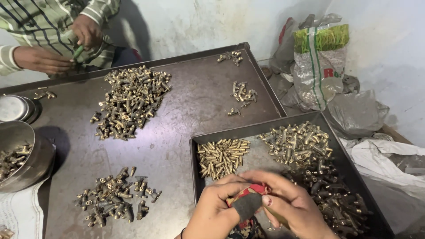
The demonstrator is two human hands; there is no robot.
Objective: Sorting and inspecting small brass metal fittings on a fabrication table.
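Both hands meet at the bottom of the view over the small dark metal tray point(310, 118): the left hand point(212, 211) and the right hand point(294, 208) together pinch a folded scrap of cloth, red-patterned with a dark grey patch point(246, 203), fingers clenched on it from either side. The cloth looks worn and crumpled, its red edge showing between the thumbs. Just beyond the knuckles lie a heap of short brass pins point(222, 157) and a heap of brass valve fittings point(299, 144).

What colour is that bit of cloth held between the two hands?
The cloth is red with a dark grey patch, pinched between the left hand and right hand; the head view shows it.
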